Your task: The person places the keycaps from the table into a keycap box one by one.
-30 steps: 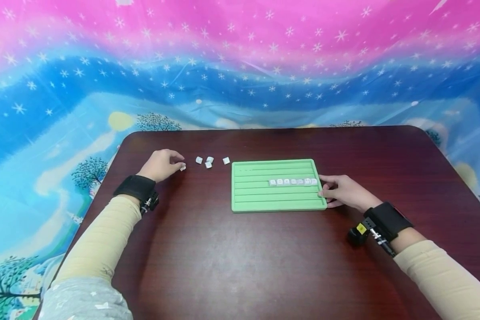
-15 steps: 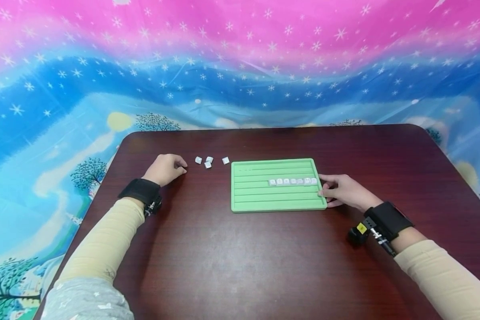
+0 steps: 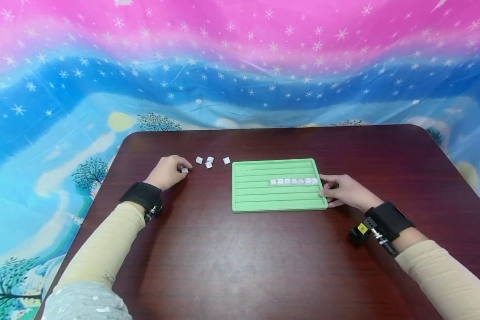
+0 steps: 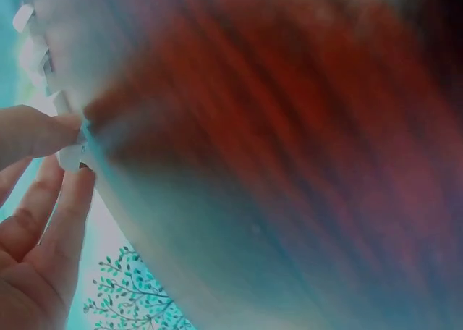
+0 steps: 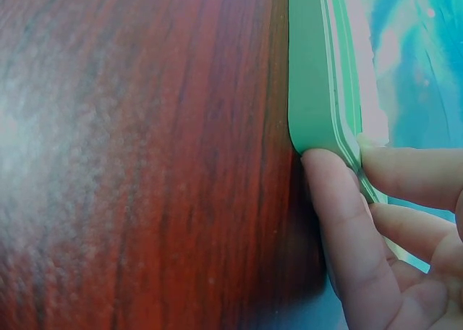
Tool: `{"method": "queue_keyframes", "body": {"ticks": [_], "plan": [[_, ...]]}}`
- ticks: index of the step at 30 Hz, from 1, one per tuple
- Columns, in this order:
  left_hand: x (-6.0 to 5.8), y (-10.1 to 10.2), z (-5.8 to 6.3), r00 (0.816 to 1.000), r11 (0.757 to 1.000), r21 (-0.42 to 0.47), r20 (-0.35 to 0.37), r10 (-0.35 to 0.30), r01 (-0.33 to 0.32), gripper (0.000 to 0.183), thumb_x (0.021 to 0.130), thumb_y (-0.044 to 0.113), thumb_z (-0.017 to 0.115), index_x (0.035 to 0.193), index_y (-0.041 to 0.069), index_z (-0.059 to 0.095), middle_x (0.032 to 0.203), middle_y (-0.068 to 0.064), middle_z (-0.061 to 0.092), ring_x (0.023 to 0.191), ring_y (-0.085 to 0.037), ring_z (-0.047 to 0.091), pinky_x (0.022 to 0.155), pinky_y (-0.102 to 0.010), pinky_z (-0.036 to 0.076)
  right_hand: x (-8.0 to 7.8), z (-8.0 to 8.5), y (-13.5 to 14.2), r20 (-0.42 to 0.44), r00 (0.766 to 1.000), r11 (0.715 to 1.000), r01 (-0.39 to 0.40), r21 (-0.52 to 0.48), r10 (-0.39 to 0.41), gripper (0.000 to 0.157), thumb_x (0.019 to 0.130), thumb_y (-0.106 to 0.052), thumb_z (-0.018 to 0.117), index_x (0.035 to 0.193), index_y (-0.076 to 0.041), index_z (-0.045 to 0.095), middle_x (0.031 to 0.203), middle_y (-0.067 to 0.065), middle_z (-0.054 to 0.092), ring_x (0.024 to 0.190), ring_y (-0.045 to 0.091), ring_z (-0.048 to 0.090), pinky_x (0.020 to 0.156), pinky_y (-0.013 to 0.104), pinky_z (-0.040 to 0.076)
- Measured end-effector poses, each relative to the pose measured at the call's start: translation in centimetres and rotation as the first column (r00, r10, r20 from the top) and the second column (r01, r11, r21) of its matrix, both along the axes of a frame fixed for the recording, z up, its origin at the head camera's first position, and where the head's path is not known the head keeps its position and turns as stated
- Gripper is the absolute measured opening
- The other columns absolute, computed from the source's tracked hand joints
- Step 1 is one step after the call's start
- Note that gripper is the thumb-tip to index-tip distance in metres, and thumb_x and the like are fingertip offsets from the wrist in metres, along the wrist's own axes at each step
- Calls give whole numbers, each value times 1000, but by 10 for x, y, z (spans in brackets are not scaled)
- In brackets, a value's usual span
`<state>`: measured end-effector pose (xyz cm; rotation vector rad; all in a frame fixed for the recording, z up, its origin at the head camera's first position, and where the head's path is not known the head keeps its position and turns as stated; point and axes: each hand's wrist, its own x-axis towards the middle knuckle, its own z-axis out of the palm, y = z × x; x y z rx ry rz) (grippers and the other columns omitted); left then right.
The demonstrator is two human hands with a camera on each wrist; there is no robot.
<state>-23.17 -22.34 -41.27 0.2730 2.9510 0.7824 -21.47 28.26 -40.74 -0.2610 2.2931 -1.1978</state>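
Facing snowflake backdrop [image 3: 240,66] beyond dark table [image 3: 240,262]. Pinching white tile [image 3: 185,170] left of frame centre with barely parted fingers of left hand [image 3: 168,172]; gripping green tray [image 3: 256,176], right of centre, with right hand [image 3: 346,191]. Judging tile light, hard, perhaps slippery; favouring opposite sides.

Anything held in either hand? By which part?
Left hand pinches a small white block; which faces, unclear. Right hand grips the green tray by its right edge, toward the near corner.
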Motion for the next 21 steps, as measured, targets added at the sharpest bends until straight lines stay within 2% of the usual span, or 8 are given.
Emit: {"method": "queue_keyframes", "body": {"ticks": [4,14,21], "plan": [[1,3,2,999,999,-28,-15,-28,27,24,92,-5,63,112,-1,75,109,-17,70,93,-30,61,83,-46,50,0,-1,1,9,1000,1000,2,-1,-2,70,102,-5,62,158,7,23,102,18,53,86,21,68,71,32,60],[1,14,15,1000,1000,-16,-22,-23,23,23,96,4,67,116,1,75,112,-15,72,98,-30,64,85,-46,52,-1,-3,1,7,1000,1000,-2,2,2,70,102,-5,62,158,8,23,102,18,53,86,21,67,71,32,60],[5,33,23,994,996,25,-65,-84,86,21,95,3,68,115,0,76,114,-15,72,100,-29,67,87,-46,55,-2,-2,0,18,1000,1000,4,0,-4,71,102,-5,62,159,7,22,103,17,53,87,22,67,72,33,60]]}}
